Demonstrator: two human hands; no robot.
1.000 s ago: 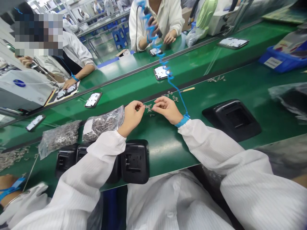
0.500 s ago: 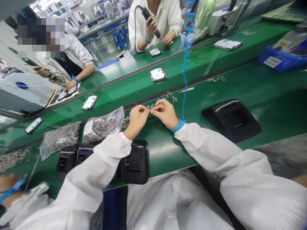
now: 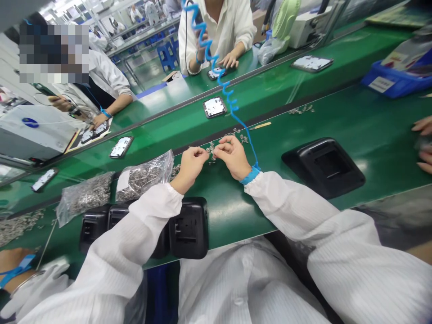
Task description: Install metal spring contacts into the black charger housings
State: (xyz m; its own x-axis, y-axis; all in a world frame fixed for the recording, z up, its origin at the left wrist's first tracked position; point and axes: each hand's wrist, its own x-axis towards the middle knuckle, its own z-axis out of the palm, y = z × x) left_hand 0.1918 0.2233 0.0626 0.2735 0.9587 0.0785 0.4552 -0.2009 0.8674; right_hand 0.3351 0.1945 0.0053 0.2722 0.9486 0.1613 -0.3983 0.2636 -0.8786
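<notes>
A long green-topped assembly bench point(image 3: 236, 211) in a factory hall, two hands busy over tiny parts.
On it sit a black plastic housing point(image 3: 323, 166) to the right and a clear plastic bag of metal bits point(image 3: 145, 175) to the left. Between them the left hand point(image 3: 191, 163) and right hand point(image 3: 233, 155), fingers curled nearly closed, pinch small silvery metal pieces point(image 3: 211, 149) at the bench top, fingertips almost meeting. Which piece each grips is too small to tell.

Pinch unreadable, frame edges clipped.
Parts point(image 3: 211, 150) between left hand point(image 3: 190, 164) and right hand point(image 3: 232, 156): too tiny to identify. Co-worker's fingers point(image 3: 422, 127) cut by right edge. Sleeve point(image 3: 135, 243) hides most of one housing point(image 3: 116, 215).
</notes>
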